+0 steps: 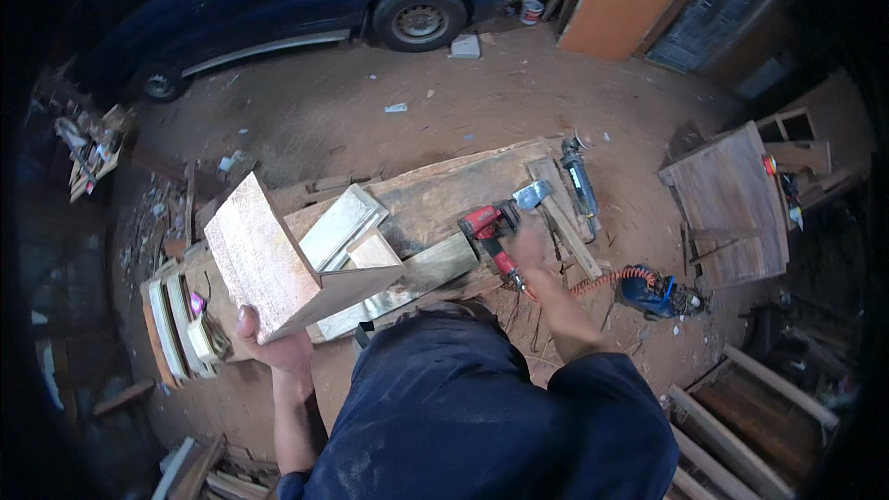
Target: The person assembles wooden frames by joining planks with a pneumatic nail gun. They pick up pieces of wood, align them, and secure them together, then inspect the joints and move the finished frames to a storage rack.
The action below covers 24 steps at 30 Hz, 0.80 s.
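the board (261,257) stands tilted on edge at the left end of the bench (435,196), gripped from below by the left hand (278,344). the right hand (534,255) is blurred beside the red nailer (491,233); i cannot tell whether it grips. an orange hose (607,280) runs right. a blue car (306,0) stands beyond.

Board (264,264) — pale matt wood; nailer (488,231) — red plastic.
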Tool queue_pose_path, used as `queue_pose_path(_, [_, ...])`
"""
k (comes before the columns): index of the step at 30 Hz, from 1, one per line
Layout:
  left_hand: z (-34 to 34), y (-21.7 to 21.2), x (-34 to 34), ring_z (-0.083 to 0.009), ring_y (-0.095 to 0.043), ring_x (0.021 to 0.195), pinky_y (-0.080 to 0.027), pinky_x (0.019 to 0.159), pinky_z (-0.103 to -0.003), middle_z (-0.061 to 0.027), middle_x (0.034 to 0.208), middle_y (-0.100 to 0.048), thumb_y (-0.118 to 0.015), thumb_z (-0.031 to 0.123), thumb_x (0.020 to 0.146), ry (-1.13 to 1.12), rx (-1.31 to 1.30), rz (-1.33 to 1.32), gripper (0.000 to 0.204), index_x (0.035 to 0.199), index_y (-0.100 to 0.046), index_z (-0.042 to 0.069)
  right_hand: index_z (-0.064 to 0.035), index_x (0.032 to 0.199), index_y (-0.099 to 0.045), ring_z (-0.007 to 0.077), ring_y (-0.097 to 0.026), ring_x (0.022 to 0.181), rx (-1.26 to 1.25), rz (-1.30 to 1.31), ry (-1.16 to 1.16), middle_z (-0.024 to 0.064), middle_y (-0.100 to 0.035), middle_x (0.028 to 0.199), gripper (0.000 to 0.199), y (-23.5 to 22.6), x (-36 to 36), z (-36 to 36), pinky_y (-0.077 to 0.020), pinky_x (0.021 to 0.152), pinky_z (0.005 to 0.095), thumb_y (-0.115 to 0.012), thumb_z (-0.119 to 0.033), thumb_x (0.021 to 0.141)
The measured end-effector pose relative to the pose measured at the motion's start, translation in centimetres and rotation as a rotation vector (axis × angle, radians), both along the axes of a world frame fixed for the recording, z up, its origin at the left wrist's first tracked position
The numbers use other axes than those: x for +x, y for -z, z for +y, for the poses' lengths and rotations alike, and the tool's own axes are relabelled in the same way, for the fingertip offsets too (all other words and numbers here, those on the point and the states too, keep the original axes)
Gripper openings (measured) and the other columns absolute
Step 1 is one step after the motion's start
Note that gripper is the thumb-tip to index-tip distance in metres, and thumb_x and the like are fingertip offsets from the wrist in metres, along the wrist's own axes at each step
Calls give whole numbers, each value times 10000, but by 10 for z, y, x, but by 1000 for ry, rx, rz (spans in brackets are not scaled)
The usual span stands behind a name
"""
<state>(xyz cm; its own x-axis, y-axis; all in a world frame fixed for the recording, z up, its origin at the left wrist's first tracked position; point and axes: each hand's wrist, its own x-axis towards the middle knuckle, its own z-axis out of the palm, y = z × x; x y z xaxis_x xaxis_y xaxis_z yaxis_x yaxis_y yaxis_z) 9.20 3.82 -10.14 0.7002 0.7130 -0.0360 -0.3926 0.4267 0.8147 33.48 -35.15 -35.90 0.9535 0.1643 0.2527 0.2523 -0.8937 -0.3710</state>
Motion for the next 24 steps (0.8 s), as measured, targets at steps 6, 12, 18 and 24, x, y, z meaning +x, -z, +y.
queue_pose_path(6, [-18, 49, -19, -287, -408, 1452, -278, 1226, -470, -138, 1516, -489, -594, 448, 874, -23, 1, 161, 780, 1484, -422, -7, -13, 1421, -510, 416, -650, 1144, -525, 381, 220, 223, -558, 1405, 695, 73, 30, -179, -530, 961, 515, -701, -352, 845])
queue_pose_path(12, [-63, -8, -4, -291, -493, 1370, -356, 1168, -471, -204, 1468, -507, -575, 436, 957, -13, -126, 268, 713, 1465, -435, -45, 19, 1439, -453, 460, -611, 1209, -315, 618, 112, 318, -624, 1285, 747, 28, 43, -153, -501, 1029, 507, -733, -332, 842])
queue_pose_path(18, [-72, 1, -19, -275, -557, 1293, -381, 1140, -420, -210, 1407, -560, -478, 381, 1014, 102, 19, 201, 650, 1458, -428, -91, 37, 1303, -619, 444, -648, 1181, -97, 655, 39, 281, -708, 1150, 645, -37, 90, -141, -489, 1018, 487, -769, -365, 823])
queue_pose_path(24, [-59, 7, -39, -260, -537, 1327, -344, 1175, -409, -189, 1442, -546, -437, 409, 1040, 118, 19, 253, 673, 1484, -391, -96, 23, 1113, -668, 211, -693, 751, 265, 923, -67, 143, -689, 887, 368, -91, 98, -107, -557, 676, 356, -703, -257, 876])
